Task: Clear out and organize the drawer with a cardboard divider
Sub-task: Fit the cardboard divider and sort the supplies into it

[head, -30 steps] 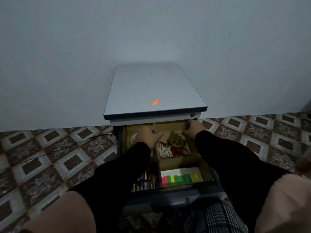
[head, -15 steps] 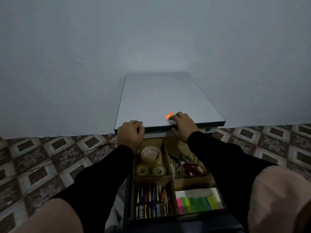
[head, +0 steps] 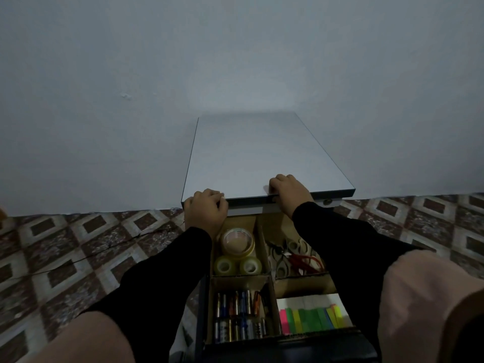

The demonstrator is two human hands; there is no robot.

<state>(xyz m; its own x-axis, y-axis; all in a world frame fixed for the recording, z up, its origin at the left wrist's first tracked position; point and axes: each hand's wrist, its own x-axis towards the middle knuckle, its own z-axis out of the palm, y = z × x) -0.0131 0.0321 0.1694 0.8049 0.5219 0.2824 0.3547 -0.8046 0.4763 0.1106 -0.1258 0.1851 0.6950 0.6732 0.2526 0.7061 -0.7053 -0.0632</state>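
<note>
So we've got both hands on the cabinet top's point(head: 256, 158) front edge: left hand point(head: 205, 209) curled over the left corner, right hand point(head: 289, 192) fingers bent on top, neither holding an object. Drawer point(head: 288, 347) sits open below w/ cardboard divider point(head: 263, 247): tape rolls point(head: 237, 254) back-left, batteries point(head: 239, 317) front-left, scissors point(head: 293, 258) back-right, sticky tabs point(head: 311, 319) front-right.

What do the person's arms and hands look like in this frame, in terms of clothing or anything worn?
Both arms wear long, close-fitting black sleeves that end at the wrists. The left hand and right hand are bare: no gloves, rings, watch or bracelets show. At the bottom edge, a looser pale pinkish garment covers the upper arms over the black sleeves. No markings or logos are visible in the dim light.
</note>
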